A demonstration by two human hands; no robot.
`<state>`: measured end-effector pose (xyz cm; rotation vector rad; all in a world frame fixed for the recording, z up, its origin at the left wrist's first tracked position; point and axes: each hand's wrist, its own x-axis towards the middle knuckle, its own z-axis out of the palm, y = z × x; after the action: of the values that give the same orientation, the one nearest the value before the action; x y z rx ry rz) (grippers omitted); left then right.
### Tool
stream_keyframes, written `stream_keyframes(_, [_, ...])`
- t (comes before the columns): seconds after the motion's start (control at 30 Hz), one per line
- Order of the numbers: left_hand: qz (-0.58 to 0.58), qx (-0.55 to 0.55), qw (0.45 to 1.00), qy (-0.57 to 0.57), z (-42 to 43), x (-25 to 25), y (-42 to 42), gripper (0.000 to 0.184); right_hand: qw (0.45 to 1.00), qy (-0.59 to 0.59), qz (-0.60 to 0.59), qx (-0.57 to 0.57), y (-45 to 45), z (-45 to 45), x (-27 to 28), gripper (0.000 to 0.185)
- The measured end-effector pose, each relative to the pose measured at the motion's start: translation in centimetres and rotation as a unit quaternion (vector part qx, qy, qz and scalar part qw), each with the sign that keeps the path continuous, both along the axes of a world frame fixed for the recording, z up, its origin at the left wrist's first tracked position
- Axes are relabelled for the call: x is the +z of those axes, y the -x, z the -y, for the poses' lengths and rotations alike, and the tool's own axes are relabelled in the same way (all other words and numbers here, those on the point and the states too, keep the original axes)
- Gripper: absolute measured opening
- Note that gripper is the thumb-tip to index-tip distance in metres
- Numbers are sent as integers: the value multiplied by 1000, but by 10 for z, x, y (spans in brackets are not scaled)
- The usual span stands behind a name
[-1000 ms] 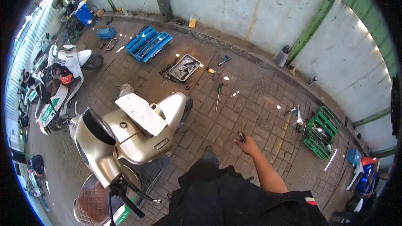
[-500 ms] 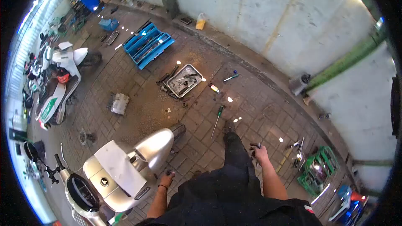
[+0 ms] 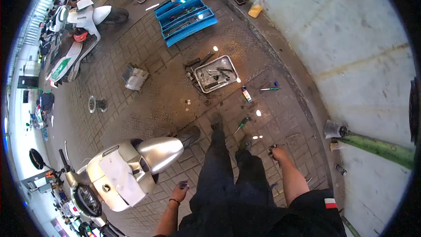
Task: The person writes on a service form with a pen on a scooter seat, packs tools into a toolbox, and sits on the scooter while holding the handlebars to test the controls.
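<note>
My right hand (image 3: pixel 279 153) hangs at the right of my legs, fingers curled round a small dark metallic object too small to name. My left hand (image 3: pixel 180 190) is low between my legs and the gold scooter (image 3: pixel 115 179), its fingers closed near a small dark thing that I cannot make out. Ahead of my feet lies a green-handled screwdriver (image 3: pixel 241 124). Beyond it are a small red and white bottle (image 3: pixel 247 94), a green pen-like tool (image 3: pixel 269 88) and a metal tray (image 3: pixel 202 86) with dark tools and parts in it.
An open blue toolbox (image 3: pixel 190 32) stands beyond the tray. On the paving are a grey metal part (image 3: pixel 136 79) and a round metal part (image 3: pixel 97 104). A white scooter (image 3: pixel 83 19) is parked at upper left. Along the right runs a wall (image 3: pixel 351 48) with a green post (image 3: pixel 377 149).
The view has turned right and moved forward past the gold scooter. My left hand has come into view since the earliest frame. The green toolbox has left the view.
</note>
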<state>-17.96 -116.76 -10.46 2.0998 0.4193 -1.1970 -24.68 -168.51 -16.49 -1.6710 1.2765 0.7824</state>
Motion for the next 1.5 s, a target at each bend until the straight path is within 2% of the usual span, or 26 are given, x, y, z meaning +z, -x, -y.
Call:
stream_keyframes(0.07, [17, -4, 999, 30, 26, -7, -27, 36, 999, -33, -6, -37, -32, -5, -29, 30])
stream_keyframes(0.17, [12, -62, 996, 62, 60, -43, -74, 52, 991, -90, -21, -101, -53, -16, -97, 32])
stream_keyframes(0.2, [6, -61, 996, 61, 76, -55, -98, 52, 985, -107, -18, -132, -58, -22, -128, 33])
stream_keyframes(0.27, [16, -161, 987, 12, 123, -74, -153, 56, 987, -91, -53, -126, -68, -32, -190, 34])
stream_keyframes(0.3, [30, -184, 983, -7, 143, -91, -180, 50, 987, -73, -82, -118, -69, -39, -226, 36])
stream_keyframes(0.33, [39, -205, 978, -27, 160, -116, -202, 44, 986, -57, -113, -106, -64, -46, -263, 38])
stream_keyframes(0.4, [79, -97, 992, -28, 176, -185, -229, 44, 983, -50, -157, -82, -29, -61, -363, 42])
stream_keyframes(0.43, [98, -86, 991, -41, 186, -223, -240, 44, 986, -74, -152, -3, 2, -63, -432, 47])
stream_keyframes(0.47, [111, -77, 989, -57, 195, -260, -246, 45, 983, -72, -170, 0, 6, -69, -458, 46])
stream_keyframes(0.53, [111, -115, 984, -73, 208, -344, -262, 51, 979, -53, -185, -73, 4, -75, -504, 45])
stream_keyframes(0.6, [113, -117, 979, -120, 224, -417, -279, 59, 963, -15, -148, -223, -7, -88, -535, 44])
stream_keyframes(0.67, [151, -121, 964, -183, 240, -477, -294, 77, 926, 40, -67, -370, -11, -100, -561, 43])
stream_keyframes(0.7, [140, -118, 965, -187, 245, -503, -302, 77, 905, 69, -14, -419, -13, -105, -570, 42])
stream_keyframes(0.77, [121, -113, 967, -191, 252, -538, -321, 82, 881, 108, 83, -454, 0, -113, -596, 41])
stream_keyframes(0.87, [129, -96, 967, -197, 249, -565, -321, 83, 902, 100, 132, -398, 1, -100, -603, 52])
stream_keyframes(0.9, [126, -93, 968, -197, 252, -558, -322, 83, 913, 64, 171, -365, -31, -94, -573, 51])
stream_keyframes(0.97, [114, -10, 970, -215, 264, -531, -337, 84, 959, 20, 203, -198, -147, -76, -488, 50])
stream_keyframes(1.0, [117, -7, 970, -215, 272, -512, -347, 84, 980, 13, 189, -61, -213, -66, -444, 49])
stream_keyframes(1.07, [286, 75, 941, -165, 285, -483, -363, 81, 950, 102, 256, 144, -288, -52, -430, 53])
stream_keyframes(1.1, [370, -13, 895, -247, 284, -494, -365, 80, 940, 96, 251, 209, -333, -44, -418, 55])
stream_keyframes(1.13, [369, -9, 896, -247, 287, -498, -377, 80, 926, 88, 245, 275, -375, -39, -414, 57])
stream_keyframes(1.27, [312, 98, 941, -87, 299, -512, -428, 79, 873, 102, 249, 406, -488, -32, -428, 48])
stream_keyframes(1.3, [282, 148, 947, -43, 301, -518, -438, 78, 873, 110, 243, 409, -493, -25, -428, 48])
stream_keyframes(1.37, [350, 129, 916, -146, 270, -566, -440, 76, 843, 229, 354, 335, -487, -3, -428, 45])
stream_keyframes(1.43, [173, 147, 961, -161, 240, -580, -453, 76, 876, 269, 336, 218, -453, 58, -428, 45])
stream_keyframes(1.5, [278, 114, 943, -144, 207, -630, -444, 77, 915, 281, 288, 16, -392, 130, -444, 46])
